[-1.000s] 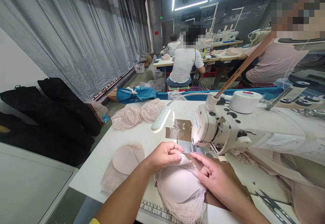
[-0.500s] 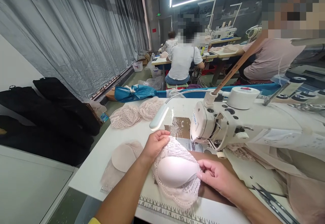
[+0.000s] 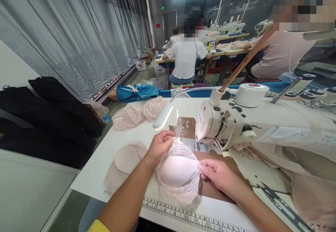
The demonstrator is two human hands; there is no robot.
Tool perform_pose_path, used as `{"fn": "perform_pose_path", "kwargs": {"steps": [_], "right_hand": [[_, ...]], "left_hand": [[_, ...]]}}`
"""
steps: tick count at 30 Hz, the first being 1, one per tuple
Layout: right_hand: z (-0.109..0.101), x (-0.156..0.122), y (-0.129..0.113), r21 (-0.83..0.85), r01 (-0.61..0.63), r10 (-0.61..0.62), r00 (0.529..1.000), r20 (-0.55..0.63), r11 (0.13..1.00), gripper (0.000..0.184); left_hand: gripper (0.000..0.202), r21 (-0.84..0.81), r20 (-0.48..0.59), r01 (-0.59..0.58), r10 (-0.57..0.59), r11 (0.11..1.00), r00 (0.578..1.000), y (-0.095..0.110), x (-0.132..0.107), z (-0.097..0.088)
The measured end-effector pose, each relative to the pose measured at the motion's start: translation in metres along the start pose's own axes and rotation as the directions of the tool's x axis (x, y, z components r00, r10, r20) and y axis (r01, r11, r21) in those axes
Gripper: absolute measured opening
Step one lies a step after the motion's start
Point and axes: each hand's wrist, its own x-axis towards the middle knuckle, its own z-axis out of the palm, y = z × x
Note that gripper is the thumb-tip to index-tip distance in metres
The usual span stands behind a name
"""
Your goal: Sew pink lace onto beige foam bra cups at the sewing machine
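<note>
Pinching with closed fingers (image 3: 166, 135) of left hand (image 3: 159, 146) and right hand (image 3: 217, 174) at far-left and right edges of lace bra cup (image 3: 178, 170), near-left of sewing machine (image 3: 214, 125); could distort it by pulling unevenly.

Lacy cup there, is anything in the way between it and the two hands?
No, nothing visible is: the left hand pinches the lacy cup at its upper left edge, and the right hand pinches its right edge.
</note>
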Motion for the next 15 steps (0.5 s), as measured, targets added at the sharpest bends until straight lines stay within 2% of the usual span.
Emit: {"fn": "perform_pose_path", "kwargs": {"steps": [3,5,7,9,10,11,12,14,15], "right_hand": [[0.003,0.0,-0.006,-0.044,0.048,-0.049,0.998,-0.03,0.998,0.026],[0.004,-0.002,-0.011,-0.048,0.079,-0.08,0.997,-0.02,0.996,0.025],[0.005,-0.005,-0.016,-0.037,0.113,-0.113,0.994,0.01,0.993,0.025],[0.005,-0.006,-0.019,-0.01,0.152,-0.152,0.987,0.045,0.988,0.026],[0.006,-0.006,-0.02,0.01,0.169,-0.17,0.984,0.059,0.986,0.026],[0.007,-0.006,-0.02,0.041,0.181,-0.183,0.981,0.06,0.983,0.026],[0.008,-0.005,-0.02,0.077,0.185,-0.189,0.981,0.046,0.98,0.025],[0.009,-0.003,-0.018,0.147,0.172,-0.173,0.985,-0.006,0.974,0.023],[0.009,-0.002,-0.017,0.177,0.163,-0.16,0.987,-0.028,0.971,0.023]], "left_hand": [[0.03,0.1,-0.001,-0.039,0.039,0.994,0.999,0.0,-0.002,-0.003],[0.035,0.241,0.007,-0.17,0.174,0.956,0.985,0.005,-0.006,-0.003],[0.043,0.377,0.156,-0.388,0.355,0.841,0.922,0.01,-0.013,0.0],[0.047,0.395,0.409,-0.575,0.424,0.716,0.808,0.013,-0.02,0.005],[0.046,0.37,0.511,-0.612,0.397,0.699,0.762,0.013,-0.023,0.007],[0.042,0.356,0.581,-0.615,0.349,0.704,0.736,0.012,-0.025,0.009],[0.034,0.362,0.616,-0.591,0.291,0.721,0.732,0.01,-0.027,0.011],[0.018,0.405,0.617,-0.498,0.173,0.767,0.767,0.005,-0.028,0.013],[0.02,0.418,0.597,-0.452,0.137,0.788,0.79,0.002,-0.028,0.014]]}}
